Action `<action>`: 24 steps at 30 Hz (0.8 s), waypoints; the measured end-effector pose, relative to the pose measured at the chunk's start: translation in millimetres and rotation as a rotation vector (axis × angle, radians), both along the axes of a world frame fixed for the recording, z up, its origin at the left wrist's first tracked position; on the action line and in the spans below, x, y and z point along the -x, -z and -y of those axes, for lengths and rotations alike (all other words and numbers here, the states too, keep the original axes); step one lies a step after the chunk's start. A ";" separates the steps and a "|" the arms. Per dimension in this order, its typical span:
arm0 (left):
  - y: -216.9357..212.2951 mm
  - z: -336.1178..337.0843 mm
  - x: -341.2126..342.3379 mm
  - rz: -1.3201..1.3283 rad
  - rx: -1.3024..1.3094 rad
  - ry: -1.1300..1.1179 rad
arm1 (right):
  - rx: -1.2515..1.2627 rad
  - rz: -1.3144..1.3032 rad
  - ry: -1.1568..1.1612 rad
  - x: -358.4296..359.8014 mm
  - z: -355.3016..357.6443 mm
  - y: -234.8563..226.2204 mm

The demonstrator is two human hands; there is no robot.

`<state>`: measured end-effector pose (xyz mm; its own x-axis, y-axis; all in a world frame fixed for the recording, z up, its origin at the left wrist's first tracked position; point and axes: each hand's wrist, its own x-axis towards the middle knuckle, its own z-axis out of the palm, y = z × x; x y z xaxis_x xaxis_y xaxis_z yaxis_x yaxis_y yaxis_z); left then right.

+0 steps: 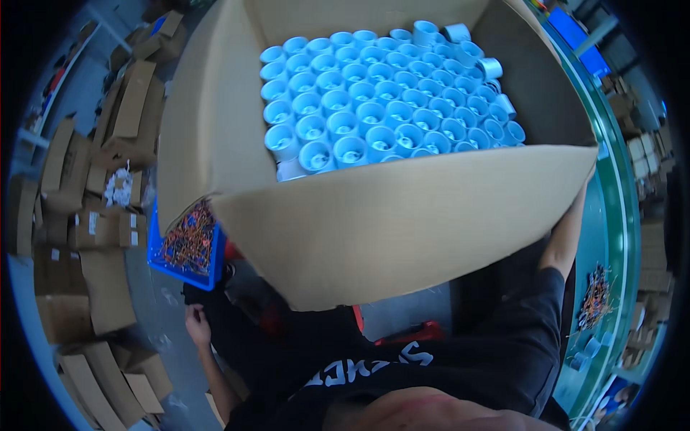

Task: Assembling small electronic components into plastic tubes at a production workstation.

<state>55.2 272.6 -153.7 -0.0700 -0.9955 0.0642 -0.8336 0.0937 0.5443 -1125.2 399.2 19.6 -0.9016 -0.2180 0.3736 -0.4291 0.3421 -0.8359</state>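
A big open cardboard carton (402,223) fills the upper middle of the view, its near flap hanging toward me. Inside stand many light-blue plastic cups, round and short (370,113), packed in rows; a few at the right lie tipped on top of others. My right forearm (566,237) runs up along the carton's right side, and the hand is hidden behind the cardboard. Low on the left, my left hand (198,327) hangs beside my dark trousers, away from the carton. Its fingers are loosely bent, and I see nothing held in them.
A blue tray (203,281) of tangled orange-brown wire pieces sits left of the carton. Stacked cardboard boxes (65,287) line the left. Along the right runs a green bench (588,359) with a wire bundle (596,298) and several loose blue cups (591,348). Something red (413,332) lies below the carton.
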 end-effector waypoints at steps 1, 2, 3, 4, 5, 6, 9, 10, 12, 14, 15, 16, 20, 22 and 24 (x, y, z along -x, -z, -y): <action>-22.8 -3.5 -5.7 0.072 0.020 0.028 | 0.008 0.059 -0.063 -34.6 -10.5 44.6; -41.6 0.8 -5.3 0.087 0.020 0.002 | 0.029 0.086 -0.104 -57.2 -50.0 56.9; -38.8 12.8 11.2 0.041 -0.042 0.022 | 0.036 0.064 -0.114 -57.8 -101.9 32.8; -43.4 18.9 19.5 0.020 -0.103 0.030 | 0.047 0.067 -0.138 -76.6 -161.0 31.9; -33.3 32.7 29.1 -0.022 -0.116 0.048 | 0.050 0.037 -0.138 -79.1 -176.9 -1.3; -32.6 42.8 33.9 -0.062 -0.096 0.049 | 0.041 0.025 -0.131 -93.0 -175.6 -22.1; -35.6 69.5 47.2 -0.072 0.037 0.093 | 0.106 -0.337 0.135 -160.6 -119.7 -95.7; -35.2 79.2 54.5 -0.053 0.154 0.136 | 0.095 -0.466 0.069 -191.3 -91.2 -132.5; -26.8 92.4 58.0 -0.034 0.265 0.176 | -0.009 -0.444 -0.200 -278.3 -11.0 -187.9; -2.9 99.9 60.9 -0.189 0.224 0.191 | -0.442 -0.546 -0.391 -371.1 67.4 -217.8; 3.7 104.1 76.5 -0.223 0.218 0.200 | -0.580 -0.489 -0.651 -383.0 90.7 -227.9; -2.5 97.3 71.1 -0.047 0.172 0.201 | -0.646 -0.496 -0.863 -437.3 137.0 -208.1; -5.9 75.8 37.6 0.100 0.172 0.091 | -1.196 -0.511 -1.413 -588.8 278.2 -115.2; -4.6 80.3 46.7 0.078 0.264 0.043 | -1.307 -0.566 -1.522 -533.5 341.4 -22.7; 13.4 111.2 117.0 -0.135 0.358 0.121 | -0.685 0.833 -1.550 -357.6 337.1 70.6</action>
<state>-61.9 161.3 -167.1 -0.1527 -0.8936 0.4221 -0.7284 0.3904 0.5631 -767.6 62.1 -51.0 0.3310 -0.8075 -0.4882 -0.2551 0.4215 -0.8702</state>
